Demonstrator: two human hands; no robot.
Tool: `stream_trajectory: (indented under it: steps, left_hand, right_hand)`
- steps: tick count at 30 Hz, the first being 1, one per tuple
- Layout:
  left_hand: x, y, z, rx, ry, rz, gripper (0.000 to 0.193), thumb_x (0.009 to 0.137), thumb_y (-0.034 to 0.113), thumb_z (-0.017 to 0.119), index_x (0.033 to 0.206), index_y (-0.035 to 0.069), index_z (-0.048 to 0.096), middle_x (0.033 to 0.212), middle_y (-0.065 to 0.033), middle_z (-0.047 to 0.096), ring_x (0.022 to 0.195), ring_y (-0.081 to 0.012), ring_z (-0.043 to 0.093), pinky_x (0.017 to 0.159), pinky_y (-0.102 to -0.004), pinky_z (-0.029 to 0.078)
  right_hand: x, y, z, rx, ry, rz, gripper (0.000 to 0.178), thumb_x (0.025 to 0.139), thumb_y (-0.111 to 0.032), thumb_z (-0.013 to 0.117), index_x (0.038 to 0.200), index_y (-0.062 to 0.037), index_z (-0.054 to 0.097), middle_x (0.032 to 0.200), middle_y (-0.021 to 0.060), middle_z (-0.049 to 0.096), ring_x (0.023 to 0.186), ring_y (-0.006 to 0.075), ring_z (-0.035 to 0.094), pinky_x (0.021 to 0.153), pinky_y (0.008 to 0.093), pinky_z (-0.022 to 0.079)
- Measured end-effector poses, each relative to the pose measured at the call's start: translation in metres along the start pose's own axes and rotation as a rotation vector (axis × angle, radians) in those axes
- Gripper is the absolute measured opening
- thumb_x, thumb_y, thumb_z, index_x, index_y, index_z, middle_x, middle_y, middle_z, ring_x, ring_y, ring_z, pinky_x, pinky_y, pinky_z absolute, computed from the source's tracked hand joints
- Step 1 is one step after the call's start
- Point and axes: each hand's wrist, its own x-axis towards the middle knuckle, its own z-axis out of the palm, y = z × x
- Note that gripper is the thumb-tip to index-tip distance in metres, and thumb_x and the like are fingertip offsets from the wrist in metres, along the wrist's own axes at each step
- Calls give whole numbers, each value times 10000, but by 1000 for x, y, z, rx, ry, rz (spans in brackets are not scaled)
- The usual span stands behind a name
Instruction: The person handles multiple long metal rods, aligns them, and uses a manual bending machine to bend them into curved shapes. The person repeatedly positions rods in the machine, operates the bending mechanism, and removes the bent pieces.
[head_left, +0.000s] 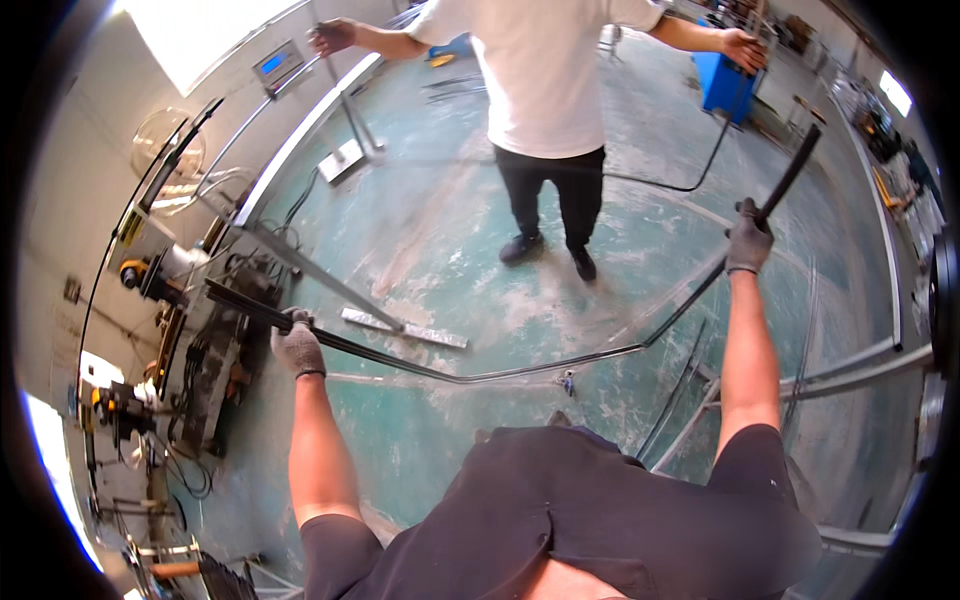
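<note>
A long black bent strip (545, 372) spans the space in front of me at about waist height. It angles upward at both sides, and several thin lengths seem to lie together in it. My left hand (297, 346), in a grey glove, is closed around the strip near its left end. Farther up on the right, my right hand (750, 243), also gloved in grey, grips the strip below its upper end. Whether the strip is rubber or metal, I cannot tell.
Facing me, a person in a white shirt (548, 85) holds a thin dark bent strip (655, 184) with arms spread. Machinery with yellow-and-black parts (150, 275) lines the left wall. A metal stand (325, 272) is at left; a metal frame (850, 380) is at right. A blue cabinet (722, 85) stands behind.
</note>
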Motion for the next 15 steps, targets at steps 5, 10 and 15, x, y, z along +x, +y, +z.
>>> stream_trajectory:
  steps: [5, 10, 15]
  left_hand:
    - [78, -22, -14, -379, -47, -42, 132, 937, -91, 586, 977, 12, 657, 891, -38, 636, 777, -148, 596, 710, -276, 492]
    - [52, 23, 91, -56, -63, -34, 43, 987, 45, 676, 1017, 38, 706, 901, -14, 678, 781, -132, 642, 725, -274, 529]
    - [34, 26, 125, -5, -136, -99, 88, 992, 39, 679, 1072, 36, 713, 942, -21, 676, 799, -136, 639, 735, -271, 536]
  right_hand:
    - [16, 25, 16, 84, 46, 61, 395, 969, -408, 727, 985, -20, 797, 803, 31, 733, 588, 136, 626, 514, 315, 508]
    - [53, 37, -22, 52, 84, 86, 475, 935, -420, 759, 1157, 0, 739, 922, 69, 770, 623, 151, 670, 516, 322, 562]
    - [84, 61, -32, -184, 114, 60, 474, 951, -424, 743, 1275, -80, 707, 821, 22, 690, 611, 137, 659, 534, 326, 559]
